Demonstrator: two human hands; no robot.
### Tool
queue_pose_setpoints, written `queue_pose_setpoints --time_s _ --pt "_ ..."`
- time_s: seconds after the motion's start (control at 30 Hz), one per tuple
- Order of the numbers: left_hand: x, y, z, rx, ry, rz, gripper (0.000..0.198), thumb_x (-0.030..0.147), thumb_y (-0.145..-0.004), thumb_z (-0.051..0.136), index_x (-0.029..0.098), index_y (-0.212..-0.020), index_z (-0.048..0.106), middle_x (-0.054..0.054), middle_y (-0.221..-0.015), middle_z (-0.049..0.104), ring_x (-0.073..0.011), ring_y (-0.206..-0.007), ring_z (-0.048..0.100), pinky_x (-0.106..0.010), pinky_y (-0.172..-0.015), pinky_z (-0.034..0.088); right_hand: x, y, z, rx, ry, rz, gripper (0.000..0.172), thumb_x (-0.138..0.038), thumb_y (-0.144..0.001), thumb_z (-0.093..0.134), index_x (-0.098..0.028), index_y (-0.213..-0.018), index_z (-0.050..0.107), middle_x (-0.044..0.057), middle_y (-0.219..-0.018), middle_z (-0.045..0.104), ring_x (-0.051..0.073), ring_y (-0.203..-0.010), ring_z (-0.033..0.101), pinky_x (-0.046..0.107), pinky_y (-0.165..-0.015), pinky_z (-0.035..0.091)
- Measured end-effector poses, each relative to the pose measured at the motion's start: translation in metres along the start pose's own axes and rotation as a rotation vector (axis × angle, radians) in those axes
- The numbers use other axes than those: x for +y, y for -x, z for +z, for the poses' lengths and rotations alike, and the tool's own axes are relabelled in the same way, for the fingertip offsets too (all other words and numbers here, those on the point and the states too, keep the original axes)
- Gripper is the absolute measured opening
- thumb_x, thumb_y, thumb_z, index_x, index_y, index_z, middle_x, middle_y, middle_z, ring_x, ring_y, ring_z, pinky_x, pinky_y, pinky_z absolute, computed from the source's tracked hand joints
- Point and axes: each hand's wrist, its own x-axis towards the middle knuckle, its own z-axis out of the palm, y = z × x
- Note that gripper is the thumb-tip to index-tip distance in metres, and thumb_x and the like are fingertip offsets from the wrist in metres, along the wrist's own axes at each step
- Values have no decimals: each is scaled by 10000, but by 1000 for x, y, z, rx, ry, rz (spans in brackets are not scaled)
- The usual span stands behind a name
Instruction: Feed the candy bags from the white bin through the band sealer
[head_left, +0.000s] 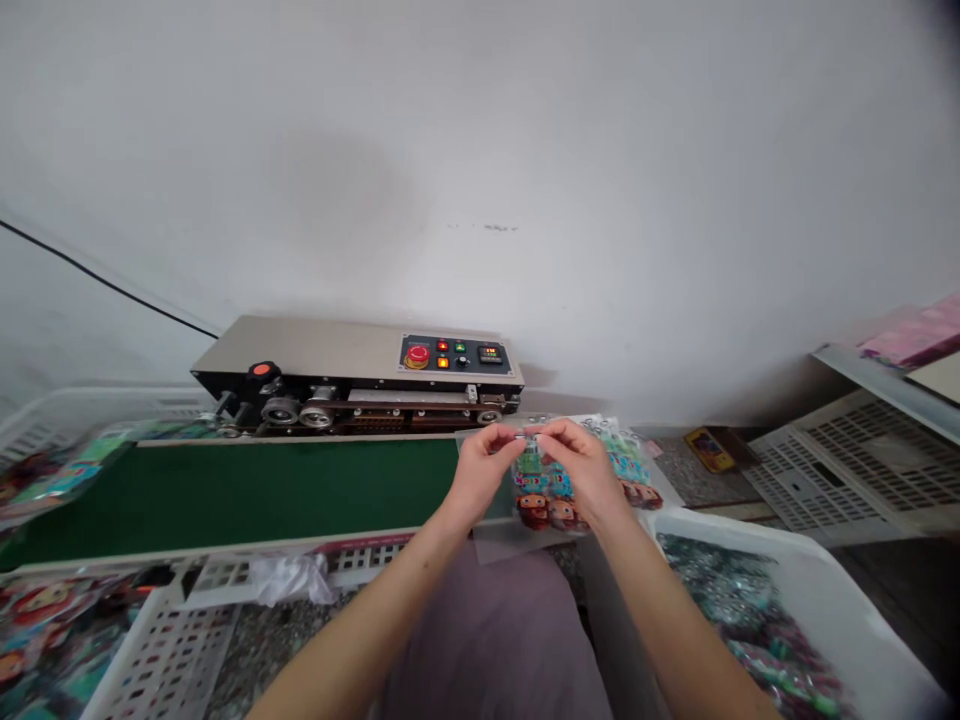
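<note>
My left hand (484, 470) and my right hand (586, 468) meet just past the right end of the green conveyor belt (285, 495). Thumb and fingers of both are pinched on the top edge of a printed plastic bag (534, 500), which bears cartoon faces and coloured letters. More printed bags (634, 468) lie beside my right hand, overlapping in a row. Behind the belt stands a band sealing machine (337, 350) with rollers along its front, a red stop button (417, 355) and lit switches.
On the right a white bin (832, 580) holds many shiny small packets. At lower left a white perforated crate (169, 650) stands near filled bags (45, 640). Another bag (67, 470) lies at the belt's left end. A grey crate (847, 465) leans at far right.
</note>
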Motion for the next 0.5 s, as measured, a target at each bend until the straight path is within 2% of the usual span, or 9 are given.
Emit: queue_pose_setpoints --time_s 0.1,0.27,0.37,0.5 --pt "4 7 6 16 54 -32 183 327 -701 749 170 -703 655 42 -636 599 -101 -608 527 -230 -629 430 -7 12 2 9 -35 35 242 -435 -716 744 -214 -739 649 -21 -720 644 137 -655 514 267 -645 407" --pt "4 15 9 0 8 -70 172 313 -674 739 167 -678 648 42 -625 575 -99 -587 500 -229 -590 407 -12 19 -3 -71 117 32 193 -391 -741 694 -207 -801 691 -11 -777 657 161 -751 565 292 -730 419" --pt "2 15 12 7 0 -104 169 300 -646 739 169 -654 634 54 -592 541 -87 -559 465 -216 -560 377 -8 19 -7 -81 157 51 175 -380 -728 669 -206 -744 661 -24 -711 615 154 -706 547 284 -690 406" --pt "-7 17 10 -34 31 -246 193 326 -616 730 167 -629 621 57 -560 521 -83 -522 447 -218 -537 378 0 20 -13 -145 245 125 169 -374 -704 652 -206 -718 645 -33 -662 594 144 -657 528 270 -643 388"
